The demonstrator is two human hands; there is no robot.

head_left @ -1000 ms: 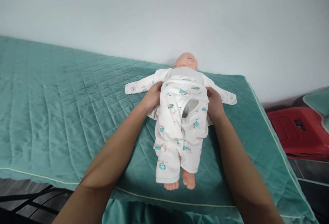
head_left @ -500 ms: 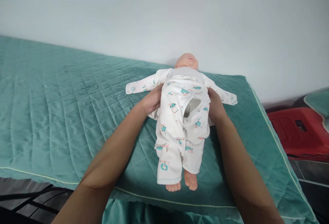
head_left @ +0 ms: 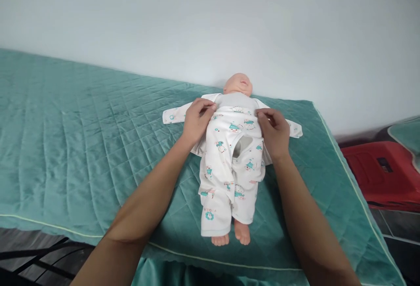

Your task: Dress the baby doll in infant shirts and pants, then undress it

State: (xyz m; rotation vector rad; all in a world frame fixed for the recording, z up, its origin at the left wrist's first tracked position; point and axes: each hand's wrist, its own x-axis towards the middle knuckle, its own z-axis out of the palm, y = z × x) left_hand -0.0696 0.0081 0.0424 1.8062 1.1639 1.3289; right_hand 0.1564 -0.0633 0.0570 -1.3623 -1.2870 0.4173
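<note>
A baby doll (head_left: 239, 83) lies on its back, head toward the wall and bare feet toward me. It wears white printed open-crotch trousers (head_left: 220, 161) pulled high over its belly. Beneath them is a white printed jacket (head_left: 173, 115), its front apart over the grey-white chest and its sleeves spread out to both sides. My left hand (head_left: 198, 120) pinches the waistband edge at the left, thumb and fingertips together. At the opposite side my right hand (head_left: 274, 130) is closed on the waistband too, its fingertips partly hidden.
Green quilted cover (head_left: 98, 146) with a pale piped edge spreads under the doll. A grey-white wall (head_left: 197, 23) rises behind it. To the right stands a red plastic object (head_left: 380, 167), lower than the bed. Black metal bars (head_left: 42, 255) show at the lower left.
Both hands have come up from the doll's sides, under the jacket's edges, to the top corners of the trousers' waistband. The doll stays lying in place.
</note>
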